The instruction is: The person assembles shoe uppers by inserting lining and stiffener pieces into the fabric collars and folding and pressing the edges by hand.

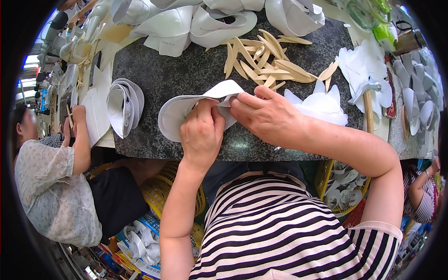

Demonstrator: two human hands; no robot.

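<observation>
A white shoe upper (pixel 175 116) is held over the dark speckled tabletop, its rounded end toward the left. My left hand (pixel 201 135) is closed on its near edge, thumb and fingers pinched together. At the upper's right end, the fingers of my right hand (pixel 266 114) pinch the edge too. What lies between the fingertips is partly hidden. Beyond my hands a loose pile of tan curved strips (pixel 275 65) is spread out. Just past my right wrist lie white cut pieces with pointed tips (pixel 322 107).
Nested white uppers (pixel 125 106) stand at left, with more uppers (pixel 219 28) along the far edge. A hammer (pixel 368 102) lies at right beside a white stack (pixel 361 67). Yellow baskets (pixel 163 191) sit under the table. A co-worker (pixel 56 186) sits at left, holding a thin stick.
</observation>
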